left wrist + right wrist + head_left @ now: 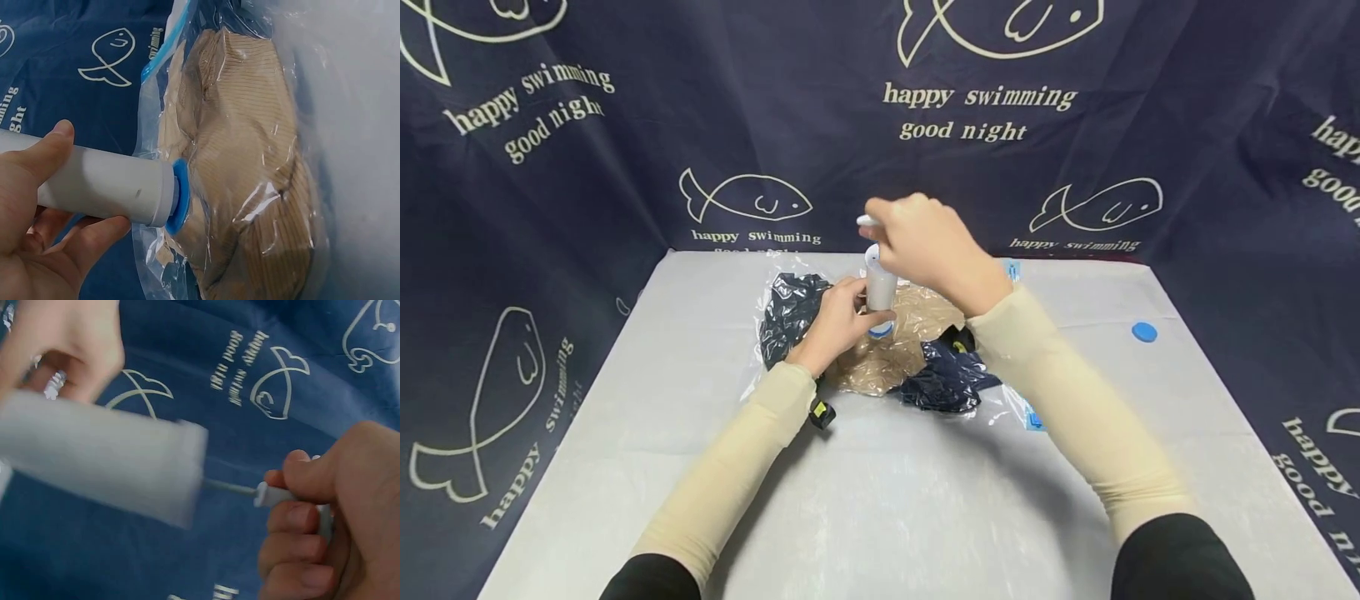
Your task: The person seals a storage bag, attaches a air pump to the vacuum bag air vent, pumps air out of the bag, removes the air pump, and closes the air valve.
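Note:
A white hand pump (882,292) stands upright on the blue valve (180,197) of a clear vacuum bag (147,112). My left hand (837,321) holds the pump's cylinder low down, thumb on one side and fingers on the other. Above it, my right hand (925,242) grips the pump handle (325,515), its fingers curled round it. A thin rod (230,487) shows between handle and cylinder, so the handle is pulled part way out. Inside the bag lie a tan ribbed garment (256,106) and dark garments (951,375), the plastic wrinkled over them.
A round blue cap (1144,332) lies on the right part of the white table (880,517). A dark blue curtain (850,142) printed with fish and words hangs behind the table and at both sides.

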